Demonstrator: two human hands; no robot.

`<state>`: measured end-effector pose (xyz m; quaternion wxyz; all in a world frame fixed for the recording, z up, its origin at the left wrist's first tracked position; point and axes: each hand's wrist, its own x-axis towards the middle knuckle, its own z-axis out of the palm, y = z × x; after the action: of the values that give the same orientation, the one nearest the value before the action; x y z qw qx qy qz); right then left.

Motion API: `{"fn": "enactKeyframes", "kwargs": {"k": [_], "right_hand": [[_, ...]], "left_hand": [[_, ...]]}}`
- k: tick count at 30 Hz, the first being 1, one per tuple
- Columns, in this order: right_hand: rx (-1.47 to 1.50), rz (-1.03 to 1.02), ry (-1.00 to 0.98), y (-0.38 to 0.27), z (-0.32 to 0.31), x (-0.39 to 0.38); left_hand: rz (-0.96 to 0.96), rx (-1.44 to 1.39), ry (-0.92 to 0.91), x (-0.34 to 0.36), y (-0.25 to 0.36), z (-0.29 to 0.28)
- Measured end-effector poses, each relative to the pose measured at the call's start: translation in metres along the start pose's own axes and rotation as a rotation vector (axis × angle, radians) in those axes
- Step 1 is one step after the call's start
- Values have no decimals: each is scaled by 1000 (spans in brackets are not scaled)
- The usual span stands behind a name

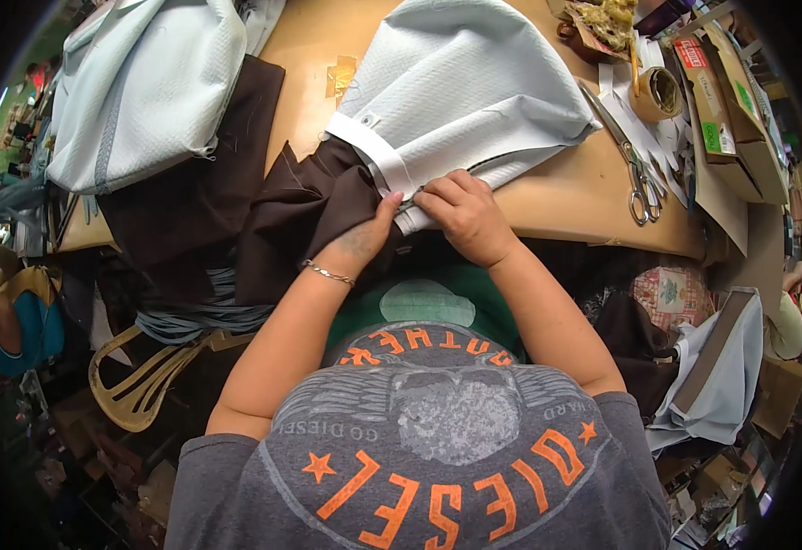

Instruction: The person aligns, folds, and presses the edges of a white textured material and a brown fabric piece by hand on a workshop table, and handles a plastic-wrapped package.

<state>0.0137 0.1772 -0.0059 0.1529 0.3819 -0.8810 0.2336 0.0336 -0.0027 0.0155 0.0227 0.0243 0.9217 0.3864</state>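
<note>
A light grey-white textured fabric piece (460, 87) lies puffed up on the table in front of me. Across its near left edge runs a smooth white strip (369, 151), and dark brown cloth (314, 197) bunches out beside it. My left hand (364, 236), with a bracelet at the wrist, is closed on the brown cloth, its thumb at the strip's near end. Close to its right, my right hand (463, 215) pinches the edge of the white fabric piece, its fingers curled under. A dark line like a zipper (511, 158) runs from there along the right side. My fingertips hide the exact grip.
Scissors (635, 170) lie at the table's right, near paper scraps, a tape roll (658, 94) and a cardboard box (735, 119). Another white fabric piece (158, 82) rests on brown cloth at the left. A tan plastic chair (149, 380) stands below left.
</note>
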Motion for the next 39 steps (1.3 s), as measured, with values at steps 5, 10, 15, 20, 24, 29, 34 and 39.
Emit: {"fn": "enactKeyframes", "kwargs": {"k": [5,10,15,20,24,29,34,39], "right_hand": [[-11,24,-43,-7,0,2],[-52,-6,-87,-12,-1,5],[-64,23,-98,-11,0,2],[-57,-29,-43,-10,1,3],[-37,-48,-27,-8,3,4],[-65,-141,-58,-12,1,8],[-82,-133,-103,-22,2,13],[-102,-64,-108,-28,8,15]], "left_hand": [[155,-33,165,-9,-25,-2],[-656,-147,-582,-9,29,-49],[66,-104,-333,-44,39,-68],[390,482,86,-9,19,-33],[285,521,26,-1,-8,-15],[242,497,22,3,-15,-11],[237,471,11,5,-18,-11],[238,468,6,6,-21,-11]]}}
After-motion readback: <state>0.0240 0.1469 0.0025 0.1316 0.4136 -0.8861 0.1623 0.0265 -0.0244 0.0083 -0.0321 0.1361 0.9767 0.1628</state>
